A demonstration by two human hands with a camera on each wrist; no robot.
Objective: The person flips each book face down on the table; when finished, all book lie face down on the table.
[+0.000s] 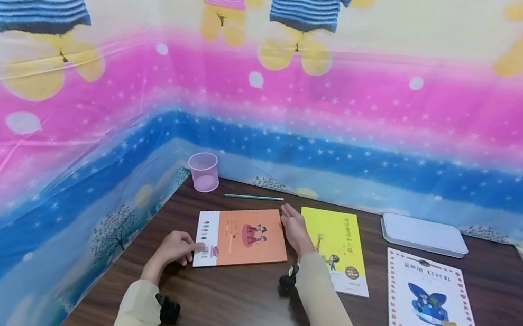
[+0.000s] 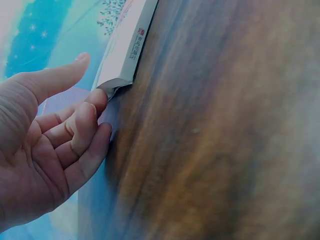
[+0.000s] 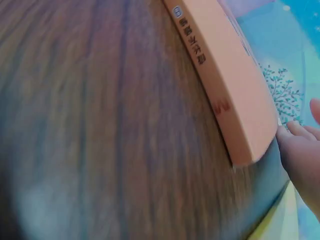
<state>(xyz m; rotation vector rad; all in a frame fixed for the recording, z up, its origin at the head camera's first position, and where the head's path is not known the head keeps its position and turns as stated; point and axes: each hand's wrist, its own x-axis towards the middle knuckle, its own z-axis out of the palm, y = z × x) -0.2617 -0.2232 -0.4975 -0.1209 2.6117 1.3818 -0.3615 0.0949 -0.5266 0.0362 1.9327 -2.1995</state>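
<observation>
An orange book (image 1: 256, 237) with a white strip along its left side lies on the dark wooden table. My left hand (image 1: 175, 249) is at its left edge. In the left wrist view the thumb stands raised apart from the cover, and a loosely bent finger (image 2: 100, 100) touches the book's corner (image 2: 115, 82). At the far right corner of the orange book, my right hand (image 1: 296, 229) rests with its fingers extended. In the right wrist view that hand (image 3: 302, 155) is only partly visible, beside the orange spine (image 3: 215, 95).
A yellow book (image 1: 344, 241) lies right of the orange one, partly behind the right forearm. Farther right are a white pencil case (image 1: 423, 235) and a white book (image 1: 433, 303). A pencil (image 1: 253, 197) and a pink cup (image 1: 204, 173) are at the back, before a patterned curtain (image 1: 344, 108).
</observation>
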